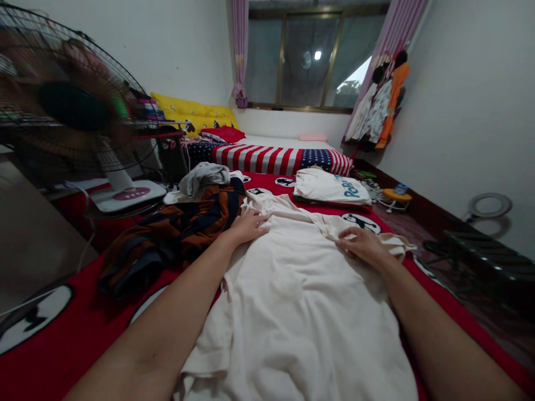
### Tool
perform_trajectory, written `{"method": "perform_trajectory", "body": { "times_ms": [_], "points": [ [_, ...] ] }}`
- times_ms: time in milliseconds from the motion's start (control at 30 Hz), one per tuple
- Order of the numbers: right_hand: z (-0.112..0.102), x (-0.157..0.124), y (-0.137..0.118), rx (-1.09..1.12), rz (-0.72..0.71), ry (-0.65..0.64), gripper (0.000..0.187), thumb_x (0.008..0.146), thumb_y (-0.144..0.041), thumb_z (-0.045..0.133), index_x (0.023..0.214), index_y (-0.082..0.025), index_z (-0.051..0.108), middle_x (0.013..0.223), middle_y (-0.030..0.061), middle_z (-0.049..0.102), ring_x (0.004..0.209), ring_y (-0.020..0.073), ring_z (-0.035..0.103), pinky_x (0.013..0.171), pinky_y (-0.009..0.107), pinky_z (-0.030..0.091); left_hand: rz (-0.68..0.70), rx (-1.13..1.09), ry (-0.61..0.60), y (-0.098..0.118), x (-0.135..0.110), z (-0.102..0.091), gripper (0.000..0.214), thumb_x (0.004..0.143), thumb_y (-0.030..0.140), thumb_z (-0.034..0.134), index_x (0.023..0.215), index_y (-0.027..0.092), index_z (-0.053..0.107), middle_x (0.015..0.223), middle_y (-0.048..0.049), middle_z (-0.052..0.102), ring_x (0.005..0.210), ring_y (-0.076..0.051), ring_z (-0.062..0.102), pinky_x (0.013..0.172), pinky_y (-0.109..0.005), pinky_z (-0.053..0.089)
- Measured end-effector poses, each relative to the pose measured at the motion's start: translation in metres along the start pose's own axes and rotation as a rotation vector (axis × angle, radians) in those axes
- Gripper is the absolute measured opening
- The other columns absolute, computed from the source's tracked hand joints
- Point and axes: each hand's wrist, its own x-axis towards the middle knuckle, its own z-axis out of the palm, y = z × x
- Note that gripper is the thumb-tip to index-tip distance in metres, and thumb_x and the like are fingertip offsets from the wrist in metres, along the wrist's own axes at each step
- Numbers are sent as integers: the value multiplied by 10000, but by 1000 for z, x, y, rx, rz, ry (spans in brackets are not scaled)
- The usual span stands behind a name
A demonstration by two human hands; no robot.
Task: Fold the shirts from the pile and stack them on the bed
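Note:
A cream shirt (292, 301) lies spread out in front of me on a red bed cover (83, 334) with black-and-white cartoon patches. My left hand (246, 225) rests flat on the shirt's upper left part, fingers stretched out. My right hand (361, 245) lies on the shirt's upper right part near the sleeve, fingers together and slightly curled on the cloth. A heap of orange, brown and dark clothes (175, 228) sits just left of my left hand.
A folded white shirt (330, 186) with blue letters lies further back. A standing fan (71, 111) is at the left. A stars-and-stripes blanket (276, 159), yellow pillows (192, 111), a window and hanging clothes (382, 106) are behind. Dark floor with a rack (480, 256) is on the right.

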Motion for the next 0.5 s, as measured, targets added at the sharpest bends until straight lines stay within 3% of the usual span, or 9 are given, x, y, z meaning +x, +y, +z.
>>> {"method": "perform_trajectory", "body": {
  "times_ms": [167,267,367,433,500],
  "points": [
    [4,-4,-13,-291,-90,131,122,756,-292,620,754,-196,695,744,78,715,663,190,633,525,246,371,-5,9,1,1,1,0,518,861,521,490,1334,316,545,1454,-76,417,1365,-291,338,1076,-506,328],
    [4,-4,-14,-152,-16,23,148,753,-276,586,675,-172,656,593,66,668,524,158,587,467,231,358,-2,9,1,1,1,0,519,860,525,491,1335,323,542,1452,-73,419,1365,-281,339,1078,-501,327],
    [5,-1,-8,134,89,-118,141,744,-272,569,653,-168,597,528,54,630,443,143,557,429,221,386,-1,6,0,1,1,0,518,856,525,503,1331,325,547,1450,-74,423,1367,-287,337,1080,-497,326],
    [6,5,-1,357,88,-14,126,744,-297,585,778,-176,596,689,81,690,588,182,645,510,246,480,0,2,2,1,1,0,520,854,523,510,1332,322,549,1449,-74,424,1367,-296,338,1082,-496,326],
    [6,13,6,486,-64,257,315,753,-354,607,1024,-198,570,1010,110,696,885,227,677,712,317,549,1,-7,4,-1,1,1,525,852,529,514,1330,318,554,1451,-73,426,1367,-296,342,1091,-485,320]
  ]
}}
